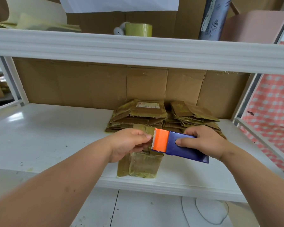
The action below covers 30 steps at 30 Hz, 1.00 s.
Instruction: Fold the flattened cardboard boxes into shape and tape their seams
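Both hands met at the centre of the frame, just above a small folded box (143, 163) that stood near the front edge of the white shelf (47, 136). At centre left, the left hand (129, 143) pinched the free end of the tape (143, 128) between thumb and fingertips, right beside the toothed orange blade. At centre right, the right hand (202, 141) was curled round the blue body of the tape dispenser (179, 145), thumb flat on its upper face. The box's walls were already glossy with yellowish tape, so they probably felt slick; it looked light and only moderately stiff, likely to dent if squeezed mid-wall, and best steadied at its corners or by a palm on top. The tape itself seemed thin, limp and sticky, prone to folding on itself unless kept taut between pinch and blade. Behind the hands, at centre, two stacks of flattened boxes (138, 115) lay against the cardboard backing; these appeared floppy along their creases, better lifted by an edge. A spare tape roll (138, 29) sat on the upper shelf, top centre.
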{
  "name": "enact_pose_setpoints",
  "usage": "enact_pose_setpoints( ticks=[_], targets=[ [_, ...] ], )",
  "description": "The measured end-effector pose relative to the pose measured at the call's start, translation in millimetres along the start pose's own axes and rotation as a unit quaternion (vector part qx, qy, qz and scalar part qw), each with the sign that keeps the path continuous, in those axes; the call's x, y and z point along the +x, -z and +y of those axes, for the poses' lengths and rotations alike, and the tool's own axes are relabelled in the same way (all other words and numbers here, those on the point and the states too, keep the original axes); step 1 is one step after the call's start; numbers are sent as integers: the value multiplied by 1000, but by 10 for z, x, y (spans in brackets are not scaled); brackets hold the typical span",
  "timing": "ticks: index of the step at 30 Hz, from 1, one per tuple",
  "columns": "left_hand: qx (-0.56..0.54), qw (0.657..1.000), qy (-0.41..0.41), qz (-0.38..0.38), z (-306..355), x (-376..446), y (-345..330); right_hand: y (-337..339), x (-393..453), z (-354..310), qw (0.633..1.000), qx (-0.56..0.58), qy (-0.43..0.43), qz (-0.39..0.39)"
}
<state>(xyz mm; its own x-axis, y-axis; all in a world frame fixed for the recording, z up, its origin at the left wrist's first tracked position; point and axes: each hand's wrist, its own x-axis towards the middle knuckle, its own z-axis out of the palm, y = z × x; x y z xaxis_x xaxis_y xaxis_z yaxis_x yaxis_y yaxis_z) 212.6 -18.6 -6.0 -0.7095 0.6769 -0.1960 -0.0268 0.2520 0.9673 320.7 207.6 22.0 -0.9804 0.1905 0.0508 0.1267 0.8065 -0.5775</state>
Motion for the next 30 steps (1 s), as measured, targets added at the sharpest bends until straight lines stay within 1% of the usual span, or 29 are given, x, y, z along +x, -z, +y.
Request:
enact_pose_setpoints(
  ticks=[5,9,14,19,24,30],
  targets=[
    [-73,997,11,-16,10,-26,36,45,31,-57,999,34,25,-9],
    [-122,992,20,-25,39,-51,32,41,38,-76,999,39,30,-20],
    [-97,994,5,-42,22,-43,16,19,22,-56,998,53,38,-19],
    [-87,996,15,-18,15,-29,14,7,22,-75,998,51,43,-21],
    [-128,991,43,-10,40,-44,34,-11,21,-67,998,47,38,-22],
    [-54,998,35,29,46,-25,-6,14,37,-99,998,18,50,-19]
  ],
)
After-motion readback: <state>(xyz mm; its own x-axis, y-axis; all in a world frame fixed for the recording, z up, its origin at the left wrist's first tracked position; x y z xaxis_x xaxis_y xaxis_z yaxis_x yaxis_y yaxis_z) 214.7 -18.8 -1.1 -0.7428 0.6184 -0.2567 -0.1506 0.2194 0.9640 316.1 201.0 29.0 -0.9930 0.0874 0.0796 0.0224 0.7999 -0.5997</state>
